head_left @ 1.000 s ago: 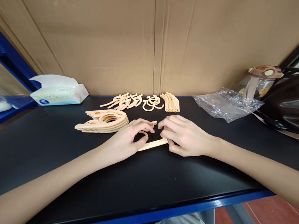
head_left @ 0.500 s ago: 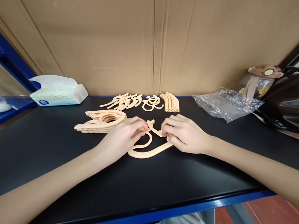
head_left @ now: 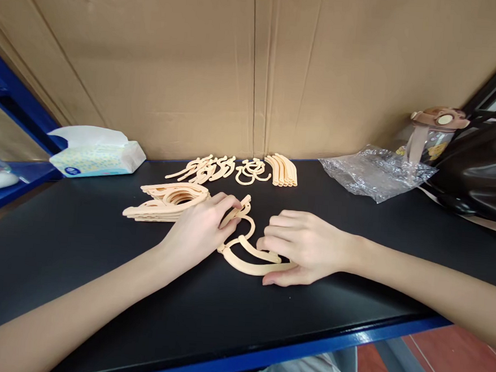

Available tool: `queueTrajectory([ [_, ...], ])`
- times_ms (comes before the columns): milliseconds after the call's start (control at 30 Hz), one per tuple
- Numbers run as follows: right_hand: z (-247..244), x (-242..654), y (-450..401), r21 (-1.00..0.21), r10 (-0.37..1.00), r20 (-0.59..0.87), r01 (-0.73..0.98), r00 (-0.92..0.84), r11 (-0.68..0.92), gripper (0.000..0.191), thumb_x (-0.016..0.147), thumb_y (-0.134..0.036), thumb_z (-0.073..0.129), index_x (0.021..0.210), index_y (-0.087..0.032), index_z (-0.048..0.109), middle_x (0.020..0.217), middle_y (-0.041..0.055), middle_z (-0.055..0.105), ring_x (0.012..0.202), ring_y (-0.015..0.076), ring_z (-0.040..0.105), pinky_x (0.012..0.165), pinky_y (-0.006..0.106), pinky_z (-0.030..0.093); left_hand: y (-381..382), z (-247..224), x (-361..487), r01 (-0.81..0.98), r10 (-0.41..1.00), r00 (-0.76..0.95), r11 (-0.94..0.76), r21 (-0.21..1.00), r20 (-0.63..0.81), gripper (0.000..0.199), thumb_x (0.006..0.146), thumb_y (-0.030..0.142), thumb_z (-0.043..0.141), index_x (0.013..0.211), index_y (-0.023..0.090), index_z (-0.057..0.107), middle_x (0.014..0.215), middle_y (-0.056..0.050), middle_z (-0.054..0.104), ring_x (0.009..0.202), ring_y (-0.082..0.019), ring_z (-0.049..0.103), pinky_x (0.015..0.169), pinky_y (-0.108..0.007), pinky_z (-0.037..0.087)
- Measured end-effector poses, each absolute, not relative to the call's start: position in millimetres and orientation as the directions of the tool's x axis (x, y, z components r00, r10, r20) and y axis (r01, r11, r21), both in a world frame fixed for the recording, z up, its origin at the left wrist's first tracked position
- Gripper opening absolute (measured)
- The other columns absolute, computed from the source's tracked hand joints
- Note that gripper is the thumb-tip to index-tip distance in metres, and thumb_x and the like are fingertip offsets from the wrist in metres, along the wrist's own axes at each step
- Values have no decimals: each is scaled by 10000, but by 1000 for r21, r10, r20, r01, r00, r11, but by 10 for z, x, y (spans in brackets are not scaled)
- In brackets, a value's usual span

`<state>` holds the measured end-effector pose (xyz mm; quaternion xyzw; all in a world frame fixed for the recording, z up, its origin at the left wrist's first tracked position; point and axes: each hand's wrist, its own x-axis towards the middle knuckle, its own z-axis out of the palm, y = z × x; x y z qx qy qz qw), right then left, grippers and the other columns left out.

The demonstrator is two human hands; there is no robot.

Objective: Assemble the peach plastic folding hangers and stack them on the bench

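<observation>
A beige plastic folding clothes hanger [head_left: 246,266] with curved arms and a round hook lies on the black table between my hands. My left hand [head_left: 200,225] is closed on its left side, thumb and fingers pinching a beige piece by the hook. My right hand [head_left: 301,246] curls over the hanger's right end, its thumb against the lower curved arm and its fingers by the inner arm. The fingertips' exact hold is partly hidden. Just behind my left hand lies a stack of beige folded hangers [head_left: 157,205].
Along the back lie loose beige arm pieces [head_left: 202,168], hooks [head_left: 253,171] and a row of curved bars [head_left: 282,171]. A tissue pack [head_left: 97,155] stands at left. A clear plastic bag [head_left: 372,172], a bottle [head_left: 432,136] and a dark bag [head_left: 487,163] occupy the right side.
My right hand has moved down toward me, swinging the inner arm lower, alongside the bottom curved arm. My left hand stays nearly in place, with its piece tilted more upright.
</observation>
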<state>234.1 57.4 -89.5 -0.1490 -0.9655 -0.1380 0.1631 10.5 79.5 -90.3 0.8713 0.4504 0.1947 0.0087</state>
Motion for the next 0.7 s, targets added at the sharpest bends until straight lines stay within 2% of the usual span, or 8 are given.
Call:
queueTrajectory([
  [167,-910,2346,576,179,248,341,321,-907,930,346,914,-419,414,844,-138,604,730,27,545,699,149,419,640,285,304,819,-923,94,781,799,501,-583,223,333,147,915,308,447,991,227,544,934,7,618,623,-129,573,560,-259,401],
  [300,-926,2353,612,130,309,306,361,-901,923,238,901,-283,418,825,-160,606,781,29,557,751,149,434,704,283,338,831,-919,98,783,810,492,-572,245,319,137,910,307,457,986,232,543,946,14,623,597,-123,562,566,-258,395],
  [433,-926,2352,656,76,389,349,440,-852,895,169,864,-211,446,876,-155,604,895,56,577,842,165,463,781,301,362,818,-893,97,784,822,487,-560,268,294,144,904,277,440,989,230,546,923,14,629,606,-133,558,581,-264,398],
  [500,-926,2358,684,48,427,378,478,-821,877,171,870,-215,448,897,-154,605,943,66,580,868,172,472,804,309,371,807,-878,87,782,830,485,-553,288,275,189,893,205,402,1020,232,539,904,16,632,646,-146,567,605,-270,409],
  [600,-930,2373,725,20,477,387,524,-789,852,160,873,-247,472,900,-156,601,972,68,576,860,173,479,811,309,382,793,-862,77,765,826,499,-562,315,261,339,845,82,324,1082,239,509,1019,12,619,794,-163,586,695,-290,437],
  [700,-943,2382,754,19,504,401,557,-765,830,150,867,-259,493,923,-158,589,961,64,571,838,171,482,802,306,390,782,-860,88,772,830,500,-556,308,247,343,845,90,310,1084,239,505,1091,1,592,906,-190,573,791,-338,446],
])
